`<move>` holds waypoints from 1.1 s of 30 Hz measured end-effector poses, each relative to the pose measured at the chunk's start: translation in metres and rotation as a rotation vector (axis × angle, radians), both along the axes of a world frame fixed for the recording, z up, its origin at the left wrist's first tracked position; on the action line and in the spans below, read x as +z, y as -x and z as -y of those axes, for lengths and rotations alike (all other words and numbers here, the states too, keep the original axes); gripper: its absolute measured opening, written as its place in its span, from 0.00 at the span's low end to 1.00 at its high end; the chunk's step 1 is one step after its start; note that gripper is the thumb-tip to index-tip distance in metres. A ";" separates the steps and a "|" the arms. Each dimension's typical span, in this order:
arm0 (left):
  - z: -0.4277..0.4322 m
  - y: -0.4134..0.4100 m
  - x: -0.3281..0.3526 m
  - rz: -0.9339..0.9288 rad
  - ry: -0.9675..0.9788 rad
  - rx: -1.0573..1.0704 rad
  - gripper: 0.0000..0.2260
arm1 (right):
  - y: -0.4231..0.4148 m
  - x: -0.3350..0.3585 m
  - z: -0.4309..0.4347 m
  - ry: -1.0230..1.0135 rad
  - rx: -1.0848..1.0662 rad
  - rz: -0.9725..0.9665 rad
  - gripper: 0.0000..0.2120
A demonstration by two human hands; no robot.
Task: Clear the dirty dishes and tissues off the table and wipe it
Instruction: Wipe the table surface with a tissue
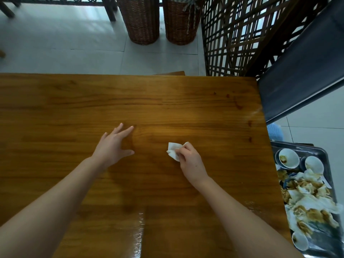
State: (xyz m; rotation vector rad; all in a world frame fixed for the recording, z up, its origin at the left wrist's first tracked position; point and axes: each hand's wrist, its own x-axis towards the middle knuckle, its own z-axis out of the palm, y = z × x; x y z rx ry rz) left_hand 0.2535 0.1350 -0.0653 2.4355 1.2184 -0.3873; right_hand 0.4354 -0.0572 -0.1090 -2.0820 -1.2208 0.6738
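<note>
Table (55, 108) of varnished wood at the wiping stage, seen from above. At the table's near edge, a wet sheen (138, 229) runs as a narrow streak, which suggests that strip is already wiped. Off the table's right edge, on the near side, a metal tray (305, 146) holds small white bowls (289, 158) and a heap of soiled tissues (307, 200); no dish is visible on the tabletop, so the clearing appears done. At the table's middle, the left hand (113, 146) is spread with fingers straight and thumb out, grasping nothing, low over or on the wood; contact cannot be told. Just to its right, the right hand (189, 159) has its fingers curled round a crumpled white tissue (173, 150), which sits against the wood. Toward the table's far right corner and along its right edge, brown stains (238, 105) lie well apart from the tissue; these, and the dry far half, are judged to be the work left, together with discarding the tissue in hand. Beyond the table's far edge stand two wicker baskets (143, 21) and, to their right, a lattice screen (232, 34)
</note>
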 end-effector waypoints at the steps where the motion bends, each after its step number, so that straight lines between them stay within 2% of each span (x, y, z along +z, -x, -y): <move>1: -0.005 0.003 0.001 -0.024 0.000 0.010 0.41 | -0.003 0.001 -0.007 0.017 -0.054 -0.016 0.10; 7: -0.039 0.018 0.008 -0.212 0.041 0.070 0.44 | -0.043 0.002 -0.057 0.031 -0.313 0.000 0.09; 12: -0.064 0.018 0.002 -0.316 0.066 0.067 0.45 | -0.093 0.006 -0.097 0.037 -0.656 0.011 0.09; 19: -0.074 0.016 -0.012 -0.333 -0.013 0.005 0.48 | -0.102 0.003 -0.136 0.030 -0.926 -0.016 0.09; 26: -0.074 0.017 -0.014 -0.347 -0.042 -0.019 0.48 | -0.092 -0.006 -0.144 -0.010 -0.884 0.082 0.09; 30: -0.073 0.011 -0.010 -0.402 -0.031 0.000 0.48 | -0.068 -0.006 -0.176 -0.045 -0.631 0.059 0.09; 33: -0.075 0.010 -0.008 -0.367 -0.033 0.026 0.43 | -0.040 -0.007 -0.205 -0.042 -0.457 0.060 0.11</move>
